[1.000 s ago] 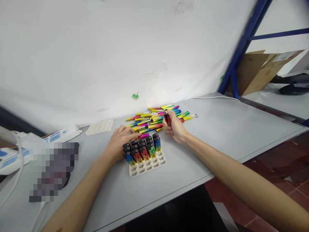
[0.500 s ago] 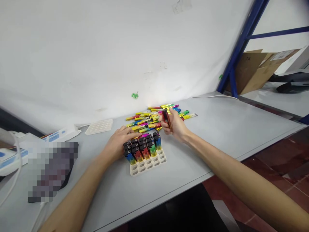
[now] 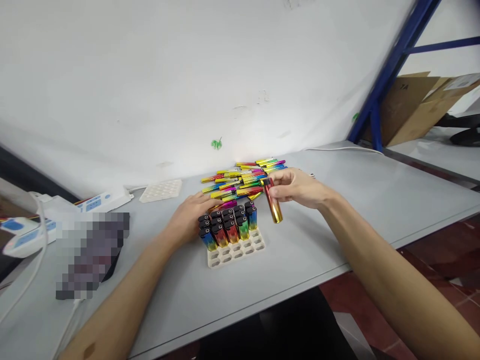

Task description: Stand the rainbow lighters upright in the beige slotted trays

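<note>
between thumb and fingers of the right hand (image 3: 296, 187), a red-and-gold lighter (image 3: 274, 204) is pinched, tilted with gold end low, right of the white tray (image 3: 243, 256). over at the tray's left, the left hand (image 3: 188, 216) sits beside upright black-topped lighters (image 3: 231, 231), its grip impossible to tell, and beyond, a pile of shiny lighters (image 3: 247, 180) lies by the wall (image 3: 168, 85).

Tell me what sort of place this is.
Probably a workshop or packing area: a tray holds upright lighters, more lighters lie piled behind it, and a cardboard box stands beyond a blue frame.
</note>
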Available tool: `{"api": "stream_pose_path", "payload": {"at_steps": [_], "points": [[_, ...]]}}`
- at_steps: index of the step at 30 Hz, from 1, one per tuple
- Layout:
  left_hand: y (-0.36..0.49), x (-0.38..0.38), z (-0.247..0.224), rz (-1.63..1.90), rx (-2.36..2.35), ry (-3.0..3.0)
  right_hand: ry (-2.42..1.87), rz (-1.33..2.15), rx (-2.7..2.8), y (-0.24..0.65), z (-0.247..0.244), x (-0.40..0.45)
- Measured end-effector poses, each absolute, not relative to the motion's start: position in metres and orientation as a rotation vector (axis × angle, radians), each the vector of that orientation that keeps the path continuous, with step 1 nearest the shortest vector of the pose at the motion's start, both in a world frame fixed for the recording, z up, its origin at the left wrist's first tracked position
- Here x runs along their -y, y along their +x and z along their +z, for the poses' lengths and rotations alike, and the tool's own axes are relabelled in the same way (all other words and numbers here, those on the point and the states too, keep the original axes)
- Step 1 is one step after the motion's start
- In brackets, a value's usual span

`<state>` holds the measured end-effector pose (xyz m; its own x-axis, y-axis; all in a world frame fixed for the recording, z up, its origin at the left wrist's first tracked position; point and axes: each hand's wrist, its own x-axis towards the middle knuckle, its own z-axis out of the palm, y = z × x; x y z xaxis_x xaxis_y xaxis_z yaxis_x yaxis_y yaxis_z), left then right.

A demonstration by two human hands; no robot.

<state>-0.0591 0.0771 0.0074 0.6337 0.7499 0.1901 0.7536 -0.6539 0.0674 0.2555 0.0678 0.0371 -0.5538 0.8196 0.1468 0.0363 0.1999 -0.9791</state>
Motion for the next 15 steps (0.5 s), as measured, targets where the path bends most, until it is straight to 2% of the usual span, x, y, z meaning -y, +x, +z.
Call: {"api": "stream_pose_path", "payload": {"at_steps": [7, 15], "points": [[-0.060, -0.075, 0.010, -0.271, 1.282, -2.834, -1.002, 1.353, 2.059, 0.245, 0.033, -0.063], [-0.060, -0.075, 0.009, -0.331, 1.318, -2.858, -1.012, 1.311, 2.109, 0.239, 0.034, -0.059]]}}
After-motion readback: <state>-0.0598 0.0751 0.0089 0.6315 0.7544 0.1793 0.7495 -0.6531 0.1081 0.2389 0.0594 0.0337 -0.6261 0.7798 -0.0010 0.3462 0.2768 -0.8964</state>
